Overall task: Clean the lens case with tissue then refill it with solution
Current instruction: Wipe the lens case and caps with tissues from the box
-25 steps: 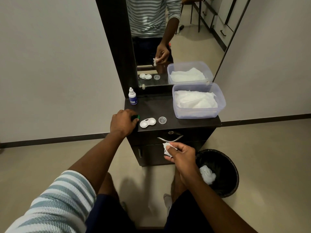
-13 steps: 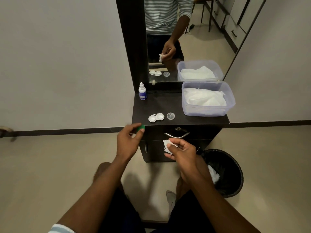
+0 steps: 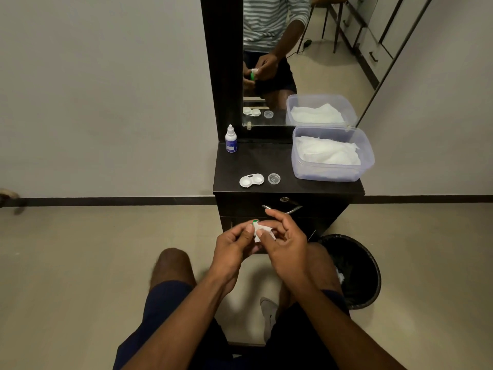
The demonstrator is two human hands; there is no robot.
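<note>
Green cap wiped with tissue

White tissue (image 3: 262,232) is pinched by the right hand (image 3: 286,243) against a green cap (image 3: 254,222) gripped in the left hand (image 3: 232,245). The lens case (image 3: 251,180) lies open on the tabletop (image 3: 266,161). Cleaning seems underway; the solution bottle (image 3: 231,139) must be fetched next.

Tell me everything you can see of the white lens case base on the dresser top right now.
The lens case base is a small white piece, plastic by the look, shaped as two round wells joined side by side. Both wells are uncovered; whether they hold liquid cannot be told. It lies flat near the front edge of the dark dresser top, apart from the clear round cap to its right and in front of the solution bottle. Neither hand touches it.
</note>
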